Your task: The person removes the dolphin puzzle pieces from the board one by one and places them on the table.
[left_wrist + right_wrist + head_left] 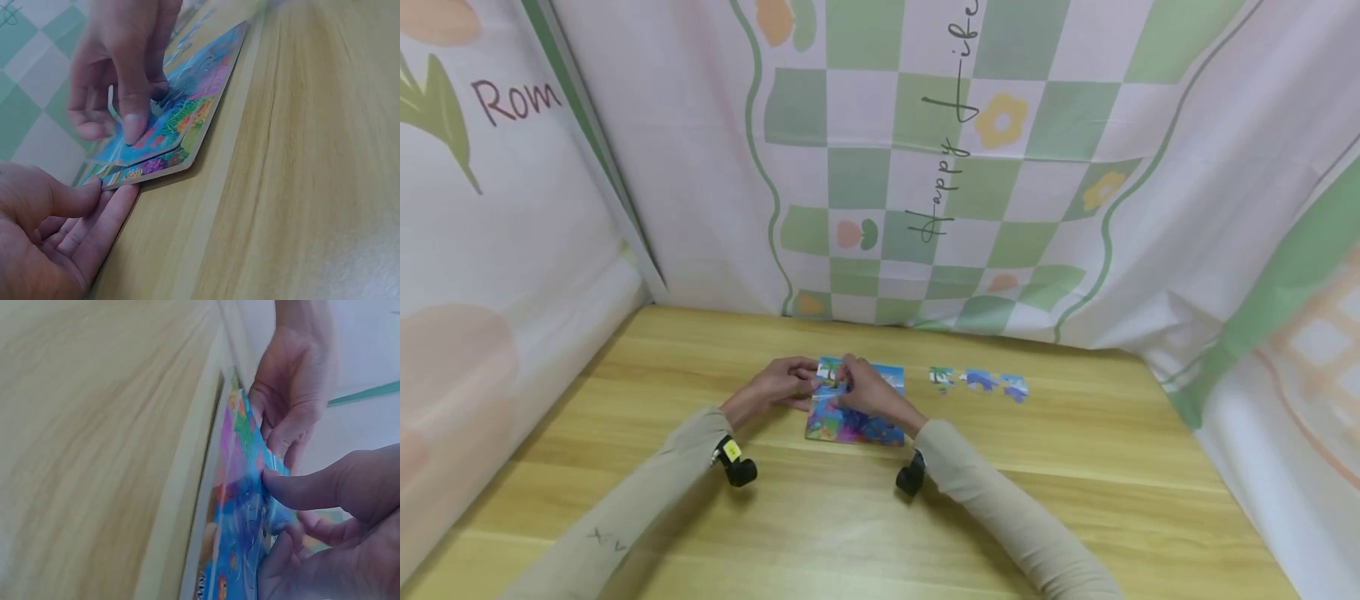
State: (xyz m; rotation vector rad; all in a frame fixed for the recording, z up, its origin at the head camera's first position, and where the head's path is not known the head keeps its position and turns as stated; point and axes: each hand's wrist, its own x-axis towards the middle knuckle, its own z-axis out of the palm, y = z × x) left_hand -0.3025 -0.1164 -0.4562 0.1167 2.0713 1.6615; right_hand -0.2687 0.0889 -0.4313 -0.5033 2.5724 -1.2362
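Observation:
A colourful jigsaw puzzle board [823,429] with an undersea picture lies on the wooden table. My left hand [782,383] grips its left edge; in the left wrist view the thumb lies on top, with fingers under the rim. Over the upper left part of the board, my right hand [868,390] pinches a puzzle piece [279,515], its thumb tip right at the picture. A pale curved edge of that piece [112,103] shows between the fingers in the left wrist view; the rest is hidden.
To the right of the board lie a green-and-white puzzle piece [941,375], a purple-blue one [979,380] and a blue-and-white one [1015,387]. A patterned curtain [925,287] hangs at the table's back edge. A small black camera sits on each wrist.

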